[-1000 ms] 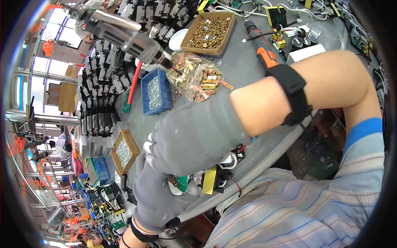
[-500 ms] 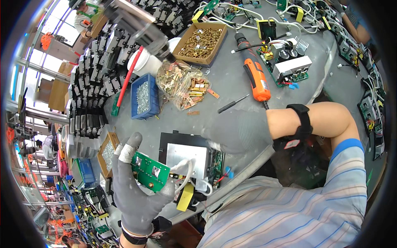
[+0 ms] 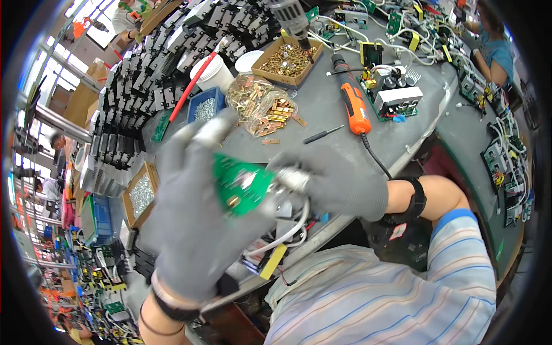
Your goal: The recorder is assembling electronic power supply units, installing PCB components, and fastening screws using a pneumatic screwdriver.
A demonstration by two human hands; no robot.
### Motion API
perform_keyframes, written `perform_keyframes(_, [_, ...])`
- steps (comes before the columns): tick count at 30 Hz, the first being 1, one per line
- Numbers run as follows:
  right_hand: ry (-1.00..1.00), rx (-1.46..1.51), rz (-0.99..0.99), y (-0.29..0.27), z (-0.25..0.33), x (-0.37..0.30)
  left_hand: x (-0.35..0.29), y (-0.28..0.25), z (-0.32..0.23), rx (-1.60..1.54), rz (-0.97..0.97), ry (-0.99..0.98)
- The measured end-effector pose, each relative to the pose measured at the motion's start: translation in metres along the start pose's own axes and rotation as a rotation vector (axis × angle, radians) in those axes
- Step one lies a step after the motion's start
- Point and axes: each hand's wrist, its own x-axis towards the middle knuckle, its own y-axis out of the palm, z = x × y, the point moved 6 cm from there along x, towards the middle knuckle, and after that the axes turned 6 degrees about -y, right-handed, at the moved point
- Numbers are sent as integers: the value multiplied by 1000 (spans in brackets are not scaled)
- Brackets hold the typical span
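My left hand (image 3: 187,224), in a grey glove with pale fingertips, holds a green circuit board (image 3: 247,187) up between thumb and fingers. Silvery patches and a small brass-coloured round part show on the board's face. My gloved right hand (image 3: 339,181) is at the board's right edge, its fingers pinched together; what they grip is hidden and blurred. Below the board, white cables (image 3: 293,236) and a yellow-wrapped part (image 3: 273,261) belong to a power unit, mostly covered by my hands. An orange electric screwdriver (image 3: 355,106) and a small screwdriver (image 3: 323,134) lie beyond my right hand.
Behind stand a box of brass screws (image 3: 290,60), a bag of copper-coloured strips (image 3: 256,103), a blue screw bin (image 3: 206,106) and a white tub (image 3: 213,75). A power drill (image 3: 290,20) hangs above. Black brackets (image 3: 132,86) pile up left. An assembled board (image 3: 397,98) sits right; another person (image 3: 494,57) works beyond.
My left hand has raised the circuit board and moved it rightward and away from me. My right hand has come to the board's edge. The head view has shifted somewhat.
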Motion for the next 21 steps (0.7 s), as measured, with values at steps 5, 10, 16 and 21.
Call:
perform_keyframes(5, [122, -457, -89, -35, -18, -12, 2, 52, -6, -41, -134, -17])
perform_keyframes(10, [244, -175, 85, -43, -57, 8, -1, 78, -2, -58, -148, -231])
perform_keyframes(16, [178, -350, 156, -32, -67, 10, -10, 79, 14, -110, -214, -250])
perform_keyframes(21, [307, -210, -61, 36, -46, -37, -6, 47, 40, -380, 26, 137])
